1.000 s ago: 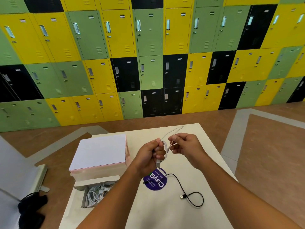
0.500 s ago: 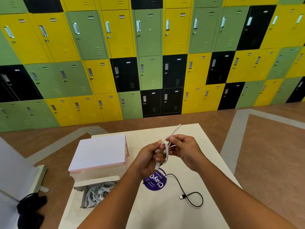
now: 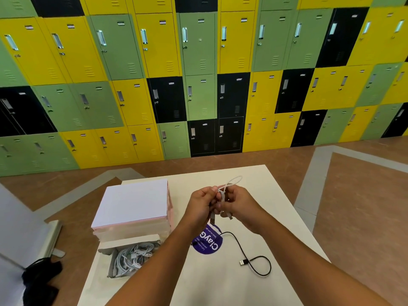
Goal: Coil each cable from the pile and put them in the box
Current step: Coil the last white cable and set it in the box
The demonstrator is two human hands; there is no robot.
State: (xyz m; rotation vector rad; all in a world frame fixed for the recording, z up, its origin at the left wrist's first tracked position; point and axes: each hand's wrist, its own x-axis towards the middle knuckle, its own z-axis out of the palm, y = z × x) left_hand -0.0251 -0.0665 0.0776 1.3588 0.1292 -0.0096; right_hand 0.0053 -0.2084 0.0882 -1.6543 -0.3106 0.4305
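Over the middle of the cream table, my left hand and my right hand meet and both grip a white cable. A small loop of it sticks up beyond the fingers, and a plug end hangs below the left hand. A black USB cable lies loose on the table, nearer to me on the right. The open box at the table's near left holds several coiled white cables.
A closed white box on a pink stack stands just behind the open box. A round purple sticker lies below my hands. A dark bag sits on the floor at left. Lockers line the far wall.
The long loop trailing toward the far table edge has been drawn in to a short one. My hands have closed together around the white cable.
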